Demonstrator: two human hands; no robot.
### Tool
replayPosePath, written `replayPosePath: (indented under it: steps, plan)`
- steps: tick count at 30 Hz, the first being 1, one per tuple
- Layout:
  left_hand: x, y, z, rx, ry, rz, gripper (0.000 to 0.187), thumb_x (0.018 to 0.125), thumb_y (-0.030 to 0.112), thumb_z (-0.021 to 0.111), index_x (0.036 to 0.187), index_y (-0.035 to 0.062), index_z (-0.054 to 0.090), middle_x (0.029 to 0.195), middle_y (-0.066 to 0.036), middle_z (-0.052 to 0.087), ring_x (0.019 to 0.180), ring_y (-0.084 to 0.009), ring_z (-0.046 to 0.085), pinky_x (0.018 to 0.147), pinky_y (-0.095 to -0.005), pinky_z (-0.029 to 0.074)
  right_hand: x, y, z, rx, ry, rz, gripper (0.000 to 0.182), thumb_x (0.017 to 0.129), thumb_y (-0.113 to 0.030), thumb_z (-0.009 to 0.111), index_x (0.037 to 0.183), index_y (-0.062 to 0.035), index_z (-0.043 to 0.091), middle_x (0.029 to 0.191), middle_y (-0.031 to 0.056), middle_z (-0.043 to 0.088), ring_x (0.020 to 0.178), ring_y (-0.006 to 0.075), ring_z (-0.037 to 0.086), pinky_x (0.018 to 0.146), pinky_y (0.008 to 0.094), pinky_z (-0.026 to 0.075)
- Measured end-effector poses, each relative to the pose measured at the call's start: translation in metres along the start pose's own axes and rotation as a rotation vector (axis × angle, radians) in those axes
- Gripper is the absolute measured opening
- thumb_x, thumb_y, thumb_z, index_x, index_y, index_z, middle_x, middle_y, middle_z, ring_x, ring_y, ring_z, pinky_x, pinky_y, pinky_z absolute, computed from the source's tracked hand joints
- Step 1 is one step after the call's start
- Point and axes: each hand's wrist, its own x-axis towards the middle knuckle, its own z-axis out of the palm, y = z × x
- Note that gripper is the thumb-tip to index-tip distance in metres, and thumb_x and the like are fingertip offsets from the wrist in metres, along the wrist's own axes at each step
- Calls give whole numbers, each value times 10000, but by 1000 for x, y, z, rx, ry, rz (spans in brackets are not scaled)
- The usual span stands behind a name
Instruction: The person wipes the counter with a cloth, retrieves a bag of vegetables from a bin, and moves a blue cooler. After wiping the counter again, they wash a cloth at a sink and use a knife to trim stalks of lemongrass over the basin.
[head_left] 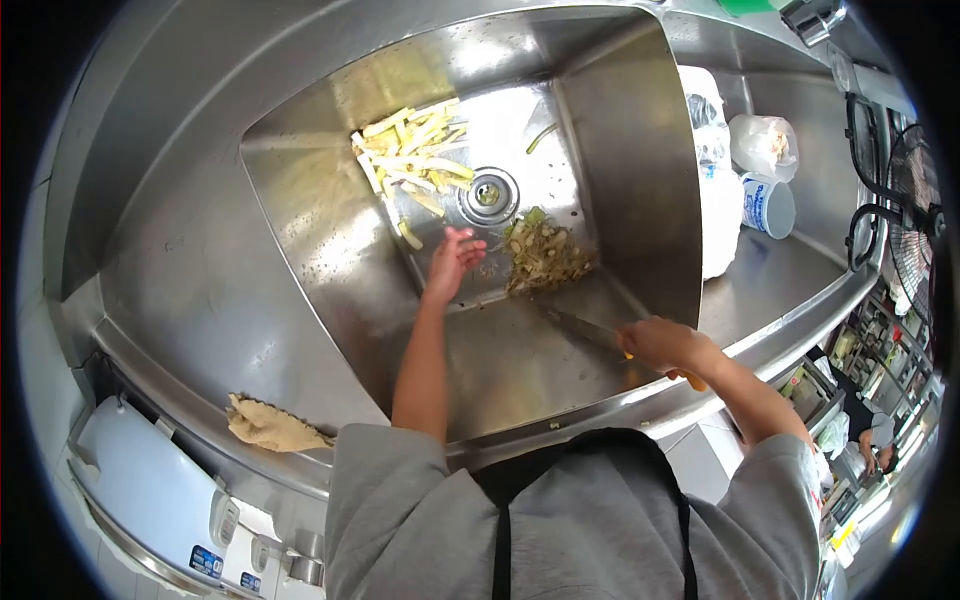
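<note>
My right hand point(662, 346) is closed around the orange handle of a knife point(585, 330), whose blade points left over the near side of the steel sink point(640, 150). My left hand point(457, 262) reaches into the basin, fingers partly curled and apart, with nothing visible in them. Just beyond it lies a heap of pale yellow-green cut stalks point(415, 148). Right of that hand, a pile of brownish and green trimmings point(542, 253) rests on the sink floor. Between the heaps is the round drain point(488, 196), with green bits in it. One green piece point(541, 139) lies apart.
On the right ledge are a white plastic bag point(718, 215), a clear bag point(764, 147) and a white-and-blue tub point(767, 205). A tan cloth point(272, 424) lies at the left front edge. A fan point(910, 190) stands far right; another person point(872, 440) is beyond.
</note>
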Motion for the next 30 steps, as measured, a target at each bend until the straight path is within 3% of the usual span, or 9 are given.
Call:
replayPosePath:
  steps: [4, 6, 9, 16, 19, 21, 25, 28, 30]
  plan:
    - [58, -58, 31, 874, -15, 227, 280, 822, 274, 576, 969, 35, 571, 864, -113, 609, 746, -196, 607, 672, -345, 472, -7, -1, 0, -36, -27, 54, 210, 881, -173, 387, 965, -29, 515, 716, 156, 612, 488, 261, 610, 424, 326, 510]
    - [60, -71, 58, 1350, 299, 624, 229, 788, 227, 583, 913, 35, 569, 893, -141, 608, 766, -254, 612, 688, -389, 476, -9, -1, 1, -26, 5, 81, 210, 882, -176, 389, 977, -36, 513, 722, 154, 616, 496, 266, 613, 425, 328, 510]
    - [66, -78, 66, 1606, -33, 134, 199, 773, 165, 564, 917, 30, 539, 969, -164, 591, 817, -312, 593, 719, -430, 466, -10, 10, 8, 5, 24, 51, 221, 887, -205, 392, 984, -53, 521, 717, 156, 617, 545, 293, 621, 491, 364, 519]
    - [43, -81, 51, 1579, 329, 272, 193, 781, 104, 524, 963, 38, 523, 928, -133, 563, 857, -304, 581, 718, -457, 446, -8, 19, 21, -14, 211, -11, 266, 887, -272, 415, 1043, -86, 524, 725, 178, 616, 742, 357, 613, 690, 454, 487]
    - [54, -76, 47, 1484, 254, 801, 202, 783, 93, 523, 982, 65, 544, 953, -118, 538, 848, -297, 584, 693, -445, 446, -2, 22, 25, -48, 223, -11, 282, 885, -283, 419, 1071, -93, 513, 781, 188, 621, 779, 372, 604, 707, 469, 482]
    - [60, -80, 45, 1785, -266, 447, 252, 744, 73, 538, 996, 62, 540, 1006, -166, 537, 836, -341, 572, 686, -469, 445, 0, 24, 27, -67, 233, -11, 291, 885, -290, 422, 1085, -96, 507, 809, 194, 621, 793, 379, 601, 715, 475, 479]
    - [60, -90, 21, 1889, -145, 283, 258, 710, 102, 601, 968, 90, 585, 956, -107, 538, 807, -288, 584, 618, -381, 448, -5, 26, 25, -26, 227, 6, 294, 886, -285, 414, 1100, -104, 503, 827, 193, 620, 797, 379, 599, 724, 477, 478]
    - [54, -62, -6, 1712, -446, -148, 251, 736, 114, 584, 985, 85, 578, 828, -82, 583, 733, -233, 601, 583, -328, 443, -15, 19, 13, 48, 205, 37, 284, 886, -277, 404, 1079, -105, 522, 791, 191, 620, 774, 362, 606, 726, 468, 479]
    - [41, -55, -26, 784, -290, -448, 206, 785, 193, 546, 957, 88, 592, 707, -60, 600, 617, -158, 577, 525, -281, 415, -14, 19, 14, 99, 157, 81, 280, 886, -273, 399, 1068, -106, 532, 772, 189, 621, 759, 353, 610, 725, 463, 480]
